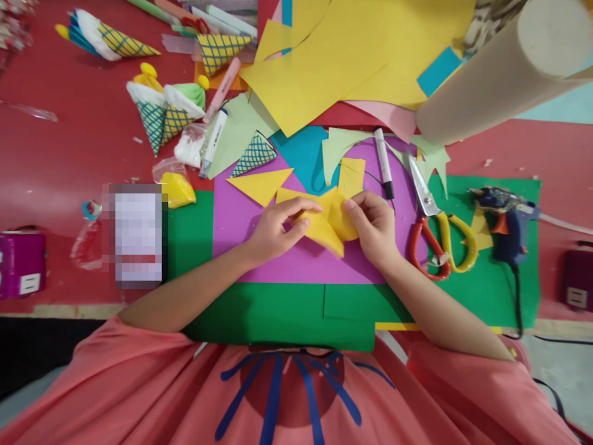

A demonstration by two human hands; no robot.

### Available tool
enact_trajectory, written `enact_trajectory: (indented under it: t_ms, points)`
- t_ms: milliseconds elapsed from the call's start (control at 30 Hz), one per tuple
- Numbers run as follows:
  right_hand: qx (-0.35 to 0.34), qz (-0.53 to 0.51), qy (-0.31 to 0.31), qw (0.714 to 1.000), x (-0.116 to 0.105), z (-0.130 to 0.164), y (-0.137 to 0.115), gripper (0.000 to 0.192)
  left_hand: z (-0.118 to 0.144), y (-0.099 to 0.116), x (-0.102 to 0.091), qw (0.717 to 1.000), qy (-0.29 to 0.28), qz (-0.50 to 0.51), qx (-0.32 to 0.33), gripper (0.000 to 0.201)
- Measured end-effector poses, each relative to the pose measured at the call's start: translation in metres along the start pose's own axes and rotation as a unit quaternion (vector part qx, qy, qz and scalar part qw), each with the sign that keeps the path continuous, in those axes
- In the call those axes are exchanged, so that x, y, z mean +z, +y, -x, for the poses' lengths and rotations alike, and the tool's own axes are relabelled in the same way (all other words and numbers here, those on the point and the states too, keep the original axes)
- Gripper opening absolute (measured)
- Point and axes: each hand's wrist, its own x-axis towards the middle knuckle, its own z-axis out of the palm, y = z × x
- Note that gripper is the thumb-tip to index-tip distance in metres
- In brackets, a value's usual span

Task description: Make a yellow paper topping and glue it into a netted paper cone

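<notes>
Folding yellow paper [327, 222] over the purple sheet [241, 216] on the worktop: left hand [273, 232] and right hand [375, 225] fingers pinch opposite edges, seemingly rolling a cone. Next move probably needs glue gun [507, 225] beside scissors [438, 238].

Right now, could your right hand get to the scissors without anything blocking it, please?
Probably yes. The right hand is pinching the yellow paper piece together with the left hand, and the scissors lie just beside it on the green sheet, with nothing between them. It would need to let go of the paper first.
</notes>
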Motion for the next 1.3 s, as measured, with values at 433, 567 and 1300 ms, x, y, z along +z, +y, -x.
enact_trajectory:
  t_ms: [433,567,1300]
  points:
    - [-0.066,0.031,-0.029,0.997,0.002,0.001,0.005,0.025,-0.007,-0.006,-0.002,0.983,0.171,0.025,0.066,0.017]
    - [-0.101,0.056,0.028,0.993,0.000,-0.002,0.011,0.010,-0.006,-0.005,-0.002,0.996,0.082,0.020,0.026,0.016]
    - [-0.124,0.065,-0.156,0.978,-0.003,-0.005,0.003,0.024,-0.004,-0.006,-0.002,0.979,0.051,0.178,-0.091,0.028]
